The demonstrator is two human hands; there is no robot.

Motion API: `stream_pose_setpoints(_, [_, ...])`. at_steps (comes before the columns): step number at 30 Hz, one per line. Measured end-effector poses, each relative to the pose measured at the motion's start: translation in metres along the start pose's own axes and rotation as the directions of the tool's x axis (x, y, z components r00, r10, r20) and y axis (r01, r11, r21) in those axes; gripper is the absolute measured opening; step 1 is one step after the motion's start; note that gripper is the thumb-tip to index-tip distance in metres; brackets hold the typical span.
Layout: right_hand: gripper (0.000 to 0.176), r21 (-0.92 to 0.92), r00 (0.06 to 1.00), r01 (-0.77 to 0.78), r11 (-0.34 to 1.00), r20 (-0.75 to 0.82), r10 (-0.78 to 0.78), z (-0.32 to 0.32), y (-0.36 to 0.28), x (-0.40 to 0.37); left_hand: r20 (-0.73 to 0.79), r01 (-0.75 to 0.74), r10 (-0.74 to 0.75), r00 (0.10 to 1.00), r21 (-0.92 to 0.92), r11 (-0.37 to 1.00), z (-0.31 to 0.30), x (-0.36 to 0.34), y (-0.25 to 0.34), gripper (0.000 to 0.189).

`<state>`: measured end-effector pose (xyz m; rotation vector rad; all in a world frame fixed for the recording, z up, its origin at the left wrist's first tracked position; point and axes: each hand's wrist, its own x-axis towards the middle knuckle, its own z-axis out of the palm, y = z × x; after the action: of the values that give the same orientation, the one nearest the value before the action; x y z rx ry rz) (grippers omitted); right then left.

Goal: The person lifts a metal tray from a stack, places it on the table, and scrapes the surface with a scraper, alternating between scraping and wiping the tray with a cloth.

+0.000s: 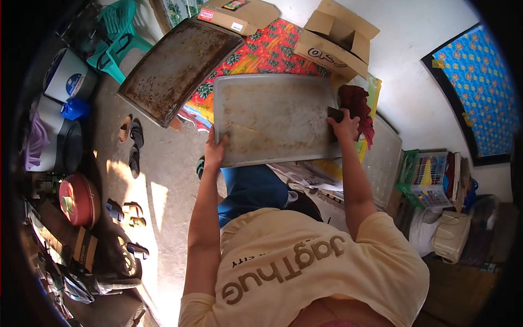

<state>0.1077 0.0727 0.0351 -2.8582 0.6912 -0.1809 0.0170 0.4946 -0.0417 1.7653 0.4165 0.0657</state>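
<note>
The grey metal tray (278, 117) sits in front of me, above the blue-clad legs; I can't tell what supports it underneath. My left grip (214, 150) pinches its left edge, thumb on the face, probably to steady it. My right grip (345, 127) is closed around a dark block (334, 114) at the tray's right side, likely leaving most of the face uncovered. Beyond lies a red patterned cloth (275, 43), with a rusty tray (180, 68) overlapping its left side.
</note>
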Motion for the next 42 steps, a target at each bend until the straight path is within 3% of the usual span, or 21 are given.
stream_pose_setpoints(4, [0.062, -0.004, 0.96, 0.281, 0.96, -0.017, -0.281, 0.005, -0.04, -0.065, -0.021, -0.022, 0.022, 1.0, -0.017, 1.0, 0.003, -0.002, 0.002, 0.07])
stream_pose_setpoints(7, [0.06, -0.025, 0.914, 0.402, 0.915, -0.052, -0.402, 0.003, -0.062, -0.089, -0.012, -0.026, 0.026, 1.0, -0.01, 1.0, 0.002, 0.001, -0.001, 0.072])
stream_pose_setpoints(11, [0.057, 0.035, 0.974, 0.195, 0.98, -0.122, -0.189, 0.005, -0.049, -0.065, 0.004, -0.011, 0.011, 1.0, 0.003, 1.0, 0.0, 0.002, 0.001, 0.074])
stream_pose_setpoints(15, [0.059, 0.047, 0.938, 0.344, 0.938, -0.058, -0.341, 0.011, -0.079, -0.104, -0.024, -0.056, 0.057, 0.998, 0.022, 0.998, 0.003, 0.008, -0.019, 0.073])
stream_pose_setpoints(18, [0.061, 0.07, 0.934, 0.358, 0.931, -0.053, -0.354, 0.015, -0.094, -0.114, -0.032, 0.039, -0.035, 0.999, 0.122, 0.992, -0.001, -0.004, 0.012, 0.072])
stream_pose_setpoints(19, [0.06, 0.2, 0.955, 0.277, 0.94, 0.053, -0.292, 0.014, -0.091, -0.105, -0.017, 0.034, -0.033, 0.999, 0.096, 0.995, -0.002, -0.003, 0.01, 0.072])
stream_pose_setpoints(22, [0.06, 0.185, 0.99, 0.139, 0.973, -0.001, -0.142, -0.001, -0.079, -0.073, 0.005, 0.038, -0.038, 0.999, 0.043, 0.998, -0.002, -0.001, 0.006, 0.071])
stream_pose_setpoints(24, [0.059, 0.123, 0.991, 0.097, 0.988, -0.108, -0.084, 0.0, -0.059, -0.035, 0.0, 0.064, -0.064, 0.998, 0.047, 0.997, -0.002, -0.005, 0.011, 0.071])
stream_pose_setpoints(27, [0.057, -0.013, 0.988, -0.046, 0.999, -0.149, 0.044, 0.006, -0.034, 0.02, -0.008, 0.06, -0.06, 0.998, 0.058, 0.997, -0.001, -0.003, 0.009, 0.071])
stream_pose_setpoints(31, [0.059, -0.089, 0.982, -0.17, 0.981, -0.094, 0.162, 0.008, -0.026, 0.065, 0.006, 0.022, -0.022, 1.0, 0.029, 0.999, -0.002, -0.004, 0.009, 0.071])
stream_pose_setpoints(34, [0.061, -0.164, 0.997, -0.046, 0.985, -0.061, 0.037, 0.014, -0.044, 0.075, 0.007, 0.018, -0.018, 1.0, 0.034, 0.999, -0.002, -0.004, 0.008, 0.071])
stream_pose_setpoints(37, [0.061, -0.275, 0.963, 0.234, 0.933, -0.067, -0.261, 0.021, -0.056, 0.078, 0.01, 0.018, -0.018, 1.0, -0.008, 1.0, -0.001, -0.004, 0.01, 0.071])
stream_pose_setpoints(41, [0.059, -0.165, 0.999, -0.004, 0.986, -0.037, -0.002, 0.008, -0.054, 0.101, 0.023, 0.061, -0.06, 0.998, -0.063, 0.996, -0.003, -0.006, 0.013, 0.071])
stream_pose_setpoints(42, [0.059, -0.162, 0.996, 0.09, 0.983, -0.014, -0.094, 0.011, -0.058, 0.1, 0.014, 0.036, -0.035, 0.999, -0.05, 0.998, -0.002, -0.005, 0.01, 0.071])
